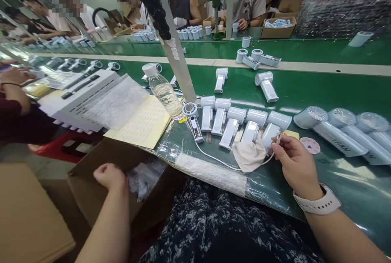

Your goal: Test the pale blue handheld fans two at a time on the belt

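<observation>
My right hand (293, 165) pinches the small white plug (278, 139) of a white charging cable (214, 159), which runs across the belt to a pale blue handheld fan (193, 126) lying open near the water bottle. A beige cloth (249, 155) lies just left of that hand, partly over the cable. Several assembled handheld fans (229, 126) lie in a row beyond it. My left hand (110, 175) is curled closed at the rim of a cardboard box (100, 175), above clear plastic bags (145, 177). Its fingers are partly hidden.
A green conveyor belt (320, 91) runs across the view, with larger fan parts at right. A plastic water bottle (161, 91), yellow sheets (143, 122) and a white foam pad (210, 173) lie nearby. A co-worker's hand (15, 79) rests at left; others sit across the belt.
</observation>
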`<state>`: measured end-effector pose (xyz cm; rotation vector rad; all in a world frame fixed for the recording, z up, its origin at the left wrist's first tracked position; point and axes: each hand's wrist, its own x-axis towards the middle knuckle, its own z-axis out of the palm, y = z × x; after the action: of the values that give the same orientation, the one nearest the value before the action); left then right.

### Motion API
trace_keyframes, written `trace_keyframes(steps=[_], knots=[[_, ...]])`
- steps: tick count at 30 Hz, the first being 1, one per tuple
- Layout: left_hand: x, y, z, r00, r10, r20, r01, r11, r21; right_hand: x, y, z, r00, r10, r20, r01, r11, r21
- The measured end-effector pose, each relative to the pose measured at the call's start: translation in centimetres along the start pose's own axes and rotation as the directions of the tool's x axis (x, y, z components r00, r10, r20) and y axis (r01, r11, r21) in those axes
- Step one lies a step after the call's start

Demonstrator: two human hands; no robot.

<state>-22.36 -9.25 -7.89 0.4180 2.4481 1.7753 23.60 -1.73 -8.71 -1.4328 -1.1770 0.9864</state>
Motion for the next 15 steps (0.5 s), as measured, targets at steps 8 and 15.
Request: trace_keyframes(steps=[8,15], knots=[[-1.7,12.1,5.8,0.644,0.763,-0.059,-0.701,0.556,-0.447,-0.3,-0.8,-0.2,0.997,-0.068,0.036,0.069,0.997,-0.026],[-13.4,15.9,20.7,0.022,0.713,0.701,-0.715,0.501,-0.487,0.4,-0.6,0.4,0.987,-0.145,0.072,0.148,0.989,-0.031]])
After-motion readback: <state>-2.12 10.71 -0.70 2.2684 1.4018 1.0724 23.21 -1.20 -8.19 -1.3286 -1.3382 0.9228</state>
